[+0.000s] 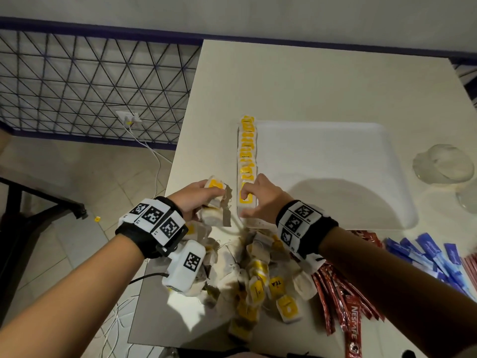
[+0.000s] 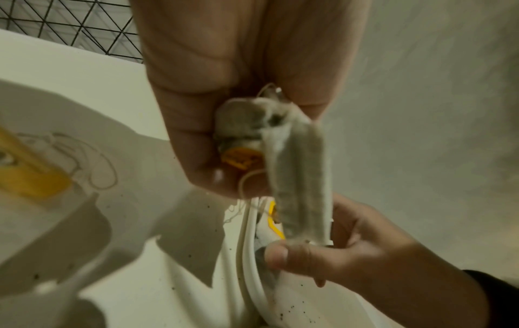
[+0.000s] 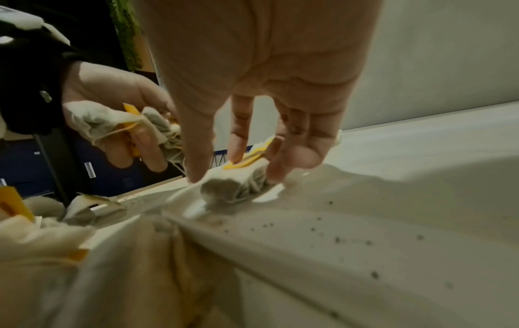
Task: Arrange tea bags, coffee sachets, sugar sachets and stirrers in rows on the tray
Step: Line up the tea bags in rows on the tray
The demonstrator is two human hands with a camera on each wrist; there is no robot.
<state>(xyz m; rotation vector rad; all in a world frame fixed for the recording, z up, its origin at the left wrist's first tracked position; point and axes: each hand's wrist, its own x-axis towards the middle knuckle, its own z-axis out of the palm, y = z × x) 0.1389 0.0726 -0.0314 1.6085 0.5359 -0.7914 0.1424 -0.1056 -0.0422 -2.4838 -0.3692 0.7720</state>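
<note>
A white tray [image 1: 322,164] lies on the table. A row of tea bags [image 1: 247,148] with yellow tags runs along its left rim. My right hand [image 1: 246,200] pinches one tea bag [image 3: 238,184] between thumb and fingers and holds it down on the tray at the near end of that row. Just left of the tray, my left hand [image 1: 214,195] grips a bunch of tea bags [image 2: 280,155], one of them dangling. A loose pile of tea bags [image 1: 258,275] lies below both wrists. Red coffee sachets [image 1: 343,301] and blue sugar sachets [image 1: 426,254] lie at the near right.
A clear glass [image 1: 442,164] stands right of the tray, with another glass's rim [image 1: 468,200] nearer. The table's left edge [image 1: 175,156] drops to a tiled floor with white cables [image 1: 152,153]. Dark tea specks dot the tray floor [image 3: 365,239].
</note>
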